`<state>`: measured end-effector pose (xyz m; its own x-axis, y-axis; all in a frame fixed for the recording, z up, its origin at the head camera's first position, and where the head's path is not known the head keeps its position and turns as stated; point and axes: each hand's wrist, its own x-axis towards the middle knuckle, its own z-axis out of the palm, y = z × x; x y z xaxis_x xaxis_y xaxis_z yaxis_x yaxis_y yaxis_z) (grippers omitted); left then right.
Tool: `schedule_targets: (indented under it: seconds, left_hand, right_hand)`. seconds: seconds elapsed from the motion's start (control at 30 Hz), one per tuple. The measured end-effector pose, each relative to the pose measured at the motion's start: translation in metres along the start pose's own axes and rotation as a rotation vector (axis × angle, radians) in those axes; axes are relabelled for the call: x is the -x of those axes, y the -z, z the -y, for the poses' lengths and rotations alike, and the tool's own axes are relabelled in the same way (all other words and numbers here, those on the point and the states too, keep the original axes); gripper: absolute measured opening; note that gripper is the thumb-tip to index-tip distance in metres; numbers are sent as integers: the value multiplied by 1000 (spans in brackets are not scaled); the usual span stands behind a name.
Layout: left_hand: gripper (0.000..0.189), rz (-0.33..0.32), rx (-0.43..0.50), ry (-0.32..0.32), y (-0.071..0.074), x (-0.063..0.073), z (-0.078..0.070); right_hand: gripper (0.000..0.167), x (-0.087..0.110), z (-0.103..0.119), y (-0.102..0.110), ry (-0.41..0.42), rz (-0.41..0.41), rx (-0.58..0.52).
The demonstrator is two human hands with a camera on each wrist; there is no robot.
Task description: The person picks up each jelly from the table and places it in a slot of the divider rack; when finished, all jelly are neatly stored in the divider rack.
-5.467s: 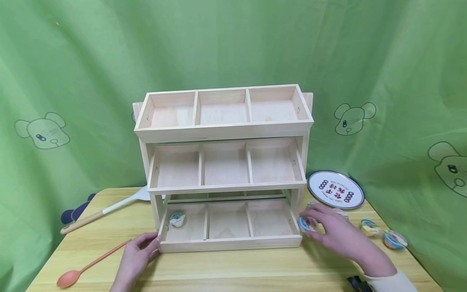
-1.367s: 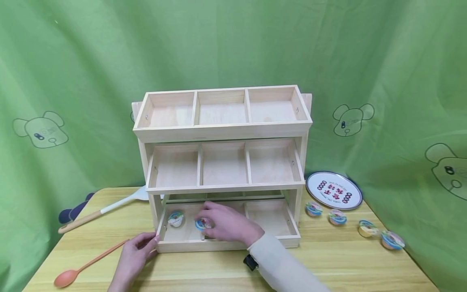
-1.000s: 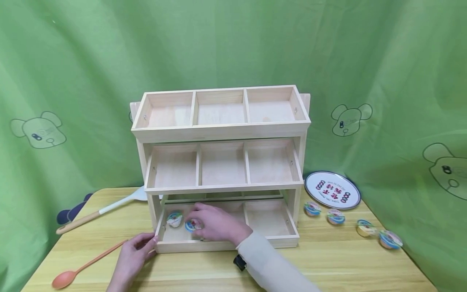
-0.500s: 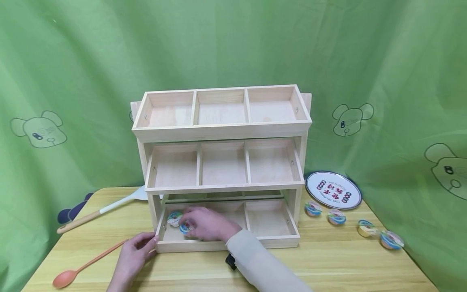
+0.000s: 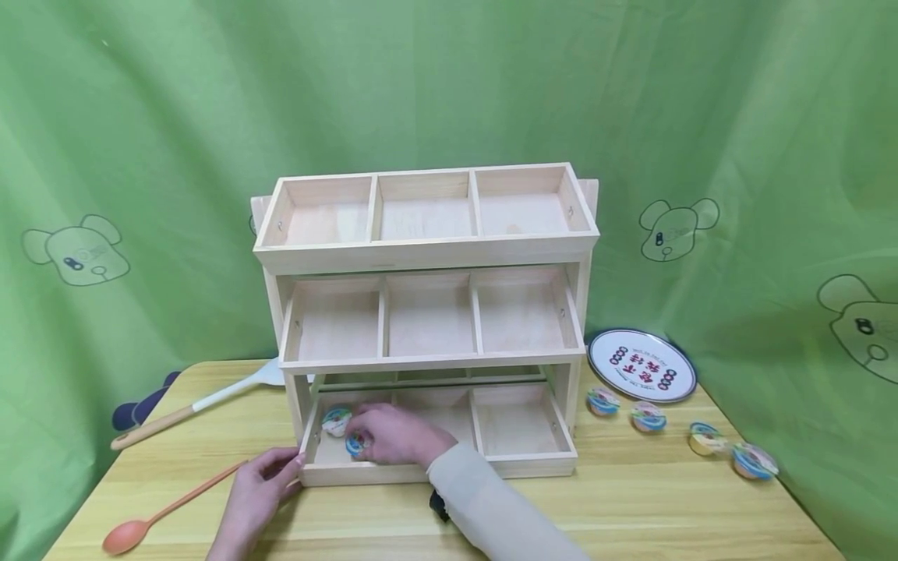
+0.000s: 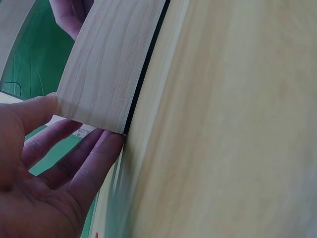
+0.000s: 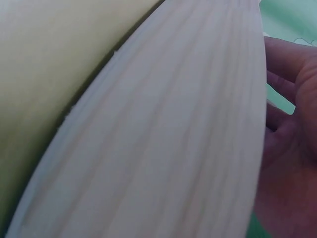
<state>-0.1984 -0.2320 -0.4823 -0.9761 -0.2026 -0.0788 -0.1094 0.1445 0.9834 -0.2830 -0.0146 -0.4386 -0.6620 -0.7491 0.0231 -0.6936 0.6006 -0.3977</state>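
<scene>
A three-tier wooden rack (image 5: 426, 253) stands on the table, each tray split into three compartments. In the head view my right hand (image 5: 401, 433) pinches a small blue-rimmed jelly cup (image 5: 355, 444) low inside the left compartment of the bottom tray. Just behind it sits a pale jelly cup (image 5: 337, 421). The right wrist view has my right hand (image 7: 292, 124) partly behind the tray's front board, which hides the cup. At the tray's left front corner, my left hand (image 6: 54, 163) touches the end with its thumb and fairly straight fingertips.
To the rack's right lie several jelly cups (image 5: 648, 417) and a white plate (image 5: 642, 365) with red characters. On the left are a white-headed spatula (image 5: 231, 392) with a wooden handle and an orange spoon (image 5: 126, 537). A green curtain (image 5: 435, 78) hangs behind.
My right hand has carried one jelly cup from the table's right side into the bottom tray's left compartment, shifting it left and slightly forward lately. My left hand stays at the tray corner.
</scene>
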Motion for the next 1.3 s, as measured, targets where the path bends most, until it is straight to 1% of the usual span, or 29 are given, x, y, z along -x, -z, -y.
schedule_targets:
  seconds: [0.13,0.27,0.43,0.53,0.7,0.9,1.03,1.17,1.3]
  left_hand:
    - [32,0,0,4,0,0,0]
    - [33,0,-10,8,-1,0,0]
    - [33,2,-9,7,-1,-1,0]
    - [33,2,-10,8,-1,-1,1]
    - [33,0,-6,5,0,0,0]
    - [33,1,0,7,-1,-1,0]
    - [32,3,2,9,-1,-2,1]
    - [31,5,15,8,-1,-2,0]
    - [29,0,32,4,-1,-1,-1]
  right_hand:
    - [40,0,-1,1,7,4,-6]
    - [41,4,-3,3,11,4,-44]
    - [39,12,-7,7,7,-26,-116]
    - [36,19,-7,13,-9,-45,-138]
    - [35,31,-6,22,-39,-58,-126]
    - [37,44,-5,29,-51,-75,-109]
    - [38,53,-5,34,-54,-81,-116]
    - [38,63,-8,39,-34,-88,-146]
    - [36,72,-11,43,11,-101,-155]
